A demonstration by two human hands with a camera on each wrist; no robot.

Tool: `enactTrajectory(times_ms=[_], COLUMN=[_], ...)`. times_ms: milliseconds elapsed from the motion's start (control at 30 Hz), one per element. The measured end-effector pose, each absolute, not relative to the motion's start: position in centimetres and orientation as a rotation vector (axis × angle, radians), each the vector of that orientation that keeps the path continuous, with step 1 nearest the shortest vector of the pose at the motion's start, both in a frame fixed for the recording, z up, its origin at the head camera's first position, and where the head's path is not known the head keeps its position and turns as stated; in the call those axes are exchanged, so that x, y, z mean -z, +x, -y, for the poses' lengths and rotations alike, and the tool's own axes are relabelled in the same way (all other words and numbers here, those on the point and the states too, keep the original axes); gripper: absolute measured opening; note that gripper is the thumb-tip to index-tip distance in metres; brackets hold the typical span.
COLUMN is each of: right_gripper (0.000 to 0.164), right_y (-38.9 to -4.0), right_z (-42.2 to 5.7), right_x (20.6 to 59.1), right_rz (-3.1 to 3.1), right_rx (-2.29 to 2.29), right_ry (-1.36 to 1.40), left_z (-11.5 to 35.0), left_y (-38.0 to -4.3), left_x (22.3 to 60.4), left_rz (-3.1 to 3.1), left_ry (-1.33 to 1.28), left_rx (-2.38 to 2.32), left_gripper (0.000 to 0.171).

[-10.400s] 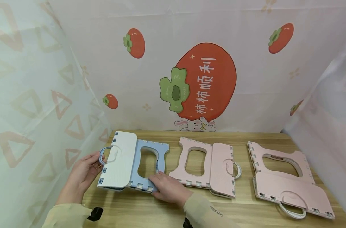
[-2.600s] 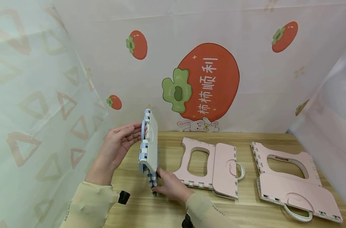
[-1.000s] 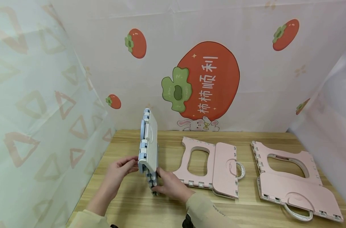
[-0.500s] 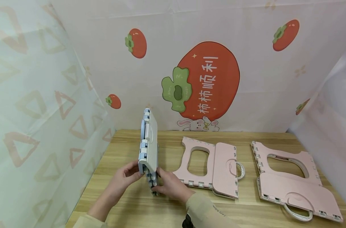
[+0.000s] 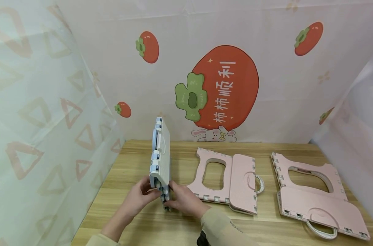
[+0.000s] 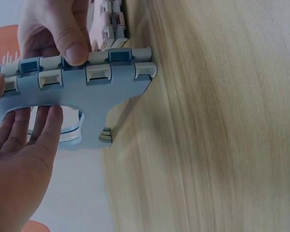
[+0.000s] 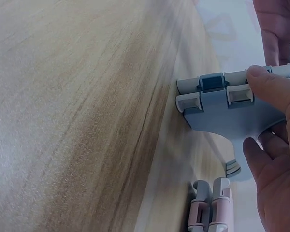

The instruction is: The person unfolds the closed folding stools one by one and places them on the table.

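A blue-and-white folding step stool (image 5: 161, 153), folded flat, stands on its edge on the left part of the wooden table, its white seat facing right. My left hand (image 5: 138, 198) grips its lower left side; in the left wrist view the fingers (image 6: 48, 128) reach into the opening of the blue leg panel (image 6: 96, 92). From the right, my right hand (image 5: 186, 201) holds the near lower edge, with the thumb (image 7: 270, 87) lying across the hinge knuckles in the right wrist view.
One pink folding stool (image 5: 241, 184) lies flat in the middle of the table (image 5: 161, 232), close to my right hand. Another pink folding stool (image 5: 321, 208) lies at the right. Printed cloth walls (image 5: 278, 112) rise behind and at both sides.
The blue-and-white stool was lying at the left and now stands on edge. My left hand has come down from beside its handle to the lower side and grips there; the right keeps its hold.
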State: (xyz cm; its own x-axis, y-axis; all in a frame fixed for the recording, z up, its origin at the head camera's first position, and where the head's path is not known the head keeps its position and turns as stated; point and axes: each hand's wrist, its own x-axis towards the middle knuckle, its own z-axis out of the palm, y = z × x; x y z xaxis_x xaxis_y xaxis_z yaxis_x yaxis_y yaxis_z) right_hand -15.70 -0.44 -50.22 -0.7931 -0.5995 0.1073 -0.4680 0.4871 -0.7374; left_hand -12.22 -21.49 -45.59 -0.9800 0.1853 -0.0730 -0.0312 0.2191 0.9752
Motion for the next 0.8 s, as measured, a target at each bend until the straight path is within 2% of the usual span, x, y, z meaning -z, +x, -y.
enactTrajectory(times_ms=[333,633,800], right_gripper=[0.056,0.059,0.052], right_y=[-15.8,-15.8,-15.7], right_z=[0.3,-0.1,-0.3], right_x=[49.5,49.2,49.0], right_rz=[-2.547,-2.523,-2.547], right_rx=[1.133,1.195,1.264], right_ry=[-0.888,-0.936,-0.979], left_z=[21.1,21.0,21.0], left_y=[-12.2,-12.1,-12.1], left_x=[46.0,45.8,45.9], left_rz=[-2.41,-2.443,-2.462], left_ry=[0.121,0.188,0.202], left_rx=[-1.779,-1.747,-1.73], left_gripper=[0.063,0.062,0.062])
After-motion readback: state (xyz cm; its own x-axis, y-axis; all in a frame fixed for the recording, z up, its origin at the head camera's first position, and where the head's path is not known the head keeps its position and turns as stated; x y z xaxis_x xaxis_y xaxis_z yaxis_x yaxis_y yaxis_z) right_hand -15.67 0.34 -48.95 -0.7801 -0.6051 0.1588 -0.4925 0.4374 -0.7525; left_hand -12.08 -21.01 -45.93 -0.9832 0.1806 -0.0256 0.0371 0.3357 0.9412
